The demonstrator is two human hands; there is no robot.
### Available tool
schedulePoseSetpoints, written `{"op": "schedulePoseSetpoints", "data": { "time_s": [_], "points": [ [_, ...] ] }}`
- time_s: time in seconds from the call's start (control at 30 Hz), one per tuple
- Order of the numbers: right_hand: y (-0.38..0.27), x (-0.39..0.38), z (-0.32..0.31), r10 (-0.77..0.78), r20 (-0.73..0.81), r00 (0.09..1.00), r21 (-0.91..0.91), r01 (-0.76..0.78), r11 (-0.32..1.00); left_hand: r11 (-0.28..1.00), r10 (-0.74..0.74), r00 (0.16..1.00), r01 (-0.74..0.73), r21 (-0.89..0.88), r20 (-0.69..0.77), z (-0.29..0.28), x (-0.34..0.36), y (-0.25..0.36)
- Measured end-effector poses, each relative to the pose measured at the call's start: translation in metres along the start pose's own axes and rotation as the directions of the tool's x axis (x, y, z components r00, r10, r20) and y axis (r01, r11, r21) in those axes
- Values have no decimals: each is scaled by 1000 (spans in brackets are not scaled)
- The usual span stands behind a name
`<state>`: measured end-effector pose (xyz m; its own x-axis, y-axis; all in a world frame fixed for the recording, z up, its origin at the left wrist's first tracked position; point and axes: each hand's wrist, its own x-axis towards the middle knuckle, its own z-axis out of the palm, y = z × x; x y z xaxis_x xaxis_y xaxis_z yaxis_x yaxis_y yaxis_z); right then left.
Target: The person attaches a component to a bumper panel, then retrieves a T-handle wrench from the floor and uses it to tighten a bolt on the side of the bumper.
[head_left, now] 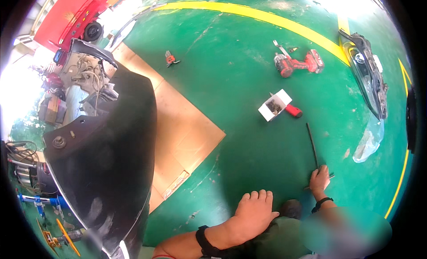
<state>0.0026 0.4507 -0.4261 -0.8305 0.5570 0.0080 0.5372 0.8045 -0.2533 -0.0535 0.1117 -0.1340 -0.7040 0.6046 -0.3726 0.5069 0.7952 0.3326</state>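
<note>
My right hand (319,181) is low on the right, its fingers wrapped round the crossbar end of a T-handle wrench. The long dark shaft of the T-handle wrench (312,143) points away from me, along the green floor. My left hand (254,211) appears to rest on my knee, palm down, with its fingers stretched out and nothing in it. A dark shoe (292,209) shows between my hands. Beyond them stands a small open white box (281,99) with small metal parts inside. Beside it lies a red-handled tool (294,111), partly hidden by the box.
A large black curved car panel (106,139) fills the left, over flat cardboard (187,130). A red cordless power tool (302,63) and a small orange tool (170,58) lie farther off. At right are a car headlight (367,72) and clear plastic (370,141).
</note>
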Motion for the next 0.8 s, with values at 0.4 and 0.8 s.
{"op": "schedulePoseSetpoints", "data": {
  "time_s": [0.4, 0.8],
  "points": [
    [9, 2, 6, -16, 39, 999, 16, 15, 1000, 998, -63, 994, 65, -21, 91, 2, -6, 6],
    [14, 5, 9, -68, 7, 998, -16, 68, 998, 983, -158, 971, 137, 125, 180, 7, -3, 24]
  ]
}}
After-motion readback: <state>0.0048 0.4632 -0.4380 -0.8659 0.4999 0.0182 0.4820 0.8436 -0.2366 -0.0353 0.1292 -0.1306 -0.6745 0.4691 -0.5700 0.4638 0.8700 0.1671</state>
